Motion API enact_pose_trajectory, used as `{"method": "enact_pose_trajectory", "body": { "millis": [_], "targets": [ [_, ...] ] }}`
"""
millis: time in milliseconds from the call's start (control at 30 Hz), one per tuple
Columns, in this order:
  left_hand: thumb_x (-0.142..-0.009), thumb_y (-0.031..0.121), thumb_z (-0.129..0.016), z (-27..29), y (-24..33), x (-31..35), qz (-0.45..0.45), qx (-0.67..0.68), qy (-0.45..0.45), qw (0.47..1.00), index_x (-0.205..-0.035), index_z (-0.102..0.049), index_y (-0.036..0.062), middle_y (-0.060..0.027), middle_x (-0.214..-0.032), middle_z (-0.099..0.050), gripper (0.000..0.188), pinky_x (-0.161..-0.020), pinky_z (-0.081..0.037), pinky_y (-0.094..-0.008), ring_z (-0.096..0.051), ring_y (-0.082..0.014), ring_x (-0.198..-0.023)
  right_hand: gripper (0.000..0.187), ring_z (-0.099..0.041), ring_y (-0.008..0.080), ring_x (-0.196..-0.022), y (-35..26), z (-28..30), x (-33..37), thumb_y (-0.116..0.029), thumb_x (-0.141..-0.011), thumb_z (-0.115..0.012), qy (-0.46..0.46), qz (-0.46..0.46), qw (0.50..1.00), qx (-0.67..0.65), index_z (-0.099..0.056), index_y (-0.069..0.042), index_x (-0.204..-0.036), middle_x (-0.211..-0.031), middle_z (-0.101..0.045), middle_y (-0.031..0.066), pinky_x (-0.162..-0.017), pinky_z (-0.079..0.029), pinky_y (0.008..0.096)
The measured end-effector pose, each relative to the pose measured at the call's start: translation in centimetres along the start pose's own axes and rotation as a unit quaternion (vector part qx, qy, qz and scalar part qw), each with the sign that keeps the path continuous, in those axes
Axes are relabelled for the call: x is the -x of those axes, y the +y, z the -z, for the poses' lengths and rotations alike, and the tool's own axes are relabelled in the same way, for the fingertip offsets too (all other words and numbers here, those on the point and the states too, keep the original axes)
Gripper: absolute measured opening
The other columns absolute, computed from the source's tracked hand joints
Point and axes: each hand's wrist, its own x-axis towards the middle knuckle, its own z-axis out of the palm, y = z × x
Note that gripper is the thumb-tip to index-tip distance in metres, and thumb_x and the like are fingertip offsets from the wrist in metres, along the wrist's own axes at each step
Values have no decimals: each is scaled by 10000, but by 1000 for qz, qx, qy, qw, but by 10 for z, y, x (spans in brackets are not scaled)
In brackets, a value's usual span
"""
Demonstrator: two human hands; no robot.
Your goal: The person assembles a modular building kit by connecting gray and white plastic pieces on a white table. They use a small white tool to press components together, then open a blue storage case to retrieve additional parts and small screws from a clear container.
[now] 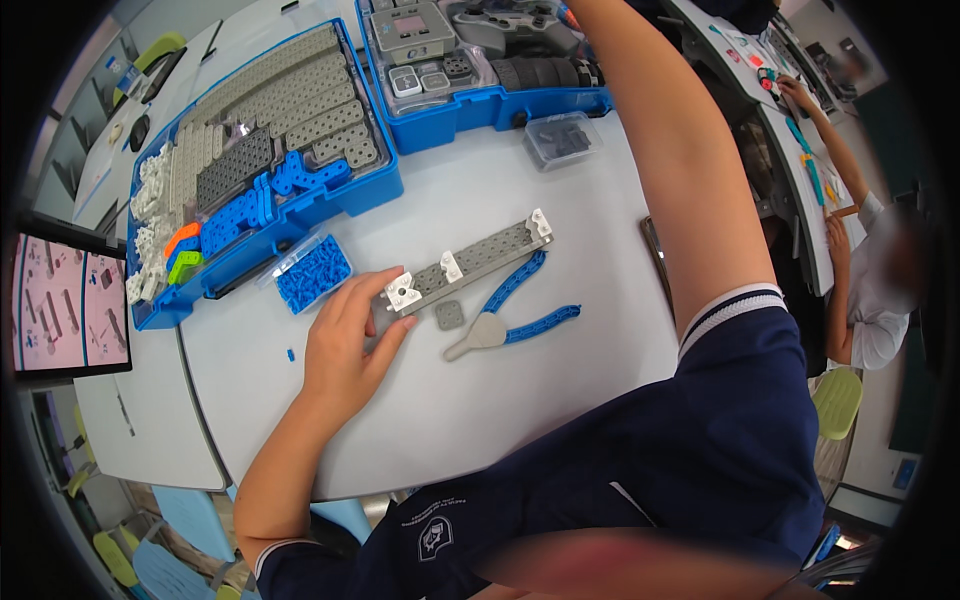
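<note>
My left hand (345,345) pinches the left end of a long grey perforated plastic beam (490,252) between thumb and fingers. White connector pieces sit on this beam at its left end (405,292), near its middle (450,267) and at its right end (540,226). Just below the beam lies a small square grey plate (450,315). To the right of that plate rests a plier-like tool (487,331) with a grey head and two spread blue handles. My right arm (675,130) stretches to the top edge over the far blue case, and its hand is out of the picture.
A blue case (375,195) holds grey beams and white, blue, orange and green parts. The far case (470,112) has a controller and wheels. Nearby are a tub of blue pins (315,275), a clear box (562,141) and a screen (70,305). Another person (880,280) works at right.
</note>
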Motion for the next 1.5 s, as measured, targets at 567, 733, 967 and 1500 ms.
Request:
{"method": "enact_pose_trajectory", "body": {
  "millis": [567,733,967,1500],
  "targets": [
    [-829,77,-799,0,0,-1,-5,-2,-1,1000,-1303,-627,54,-105,-1134,-667,504,-637,-467,-308,-495,-168,-645,569,-722,369,-992,58,3,47,-510,-888,-715,-76,-262,960,68,-710,0,-1141,-1071,-749,229,-863,-567,431],
    [-829,70,-797,1,2,-2,-2,-3,-4,1000,-1299,-630,50,-102,-1124,-665,499,-629,-465,-304,-491,-167,-643,552,-725,339,-970,65,21,74,-446,-896,-743,-93,-333,937,53,-651,-44,-1264,-1084,-745,212,-855,-574,420],
    [-825,63,-806,0,3,-1,17,5,-2,1000,-1304,-631,55,-105,-1139,-663,510,-622,-464,-298,-492,-159,-649,722,-688,272,-1010,18,37,90,-335,-787,-888,-52,-367,901,-226,-597,-57,-1386,-1188,-695,198,-845,-571,411],
    [-826,61,-809,1,0,0,8,3,-5,1000,-1307,-629,58,-112,-1171,-659,513,-628,-473,-297,-499,-164,-657,694,-606,383,-1055,-44,85,84,-269,-623,-930,73,-72,993,64,-616,-20,-1190,-1126,-600,197,-931,-514,417]
  ]
}}
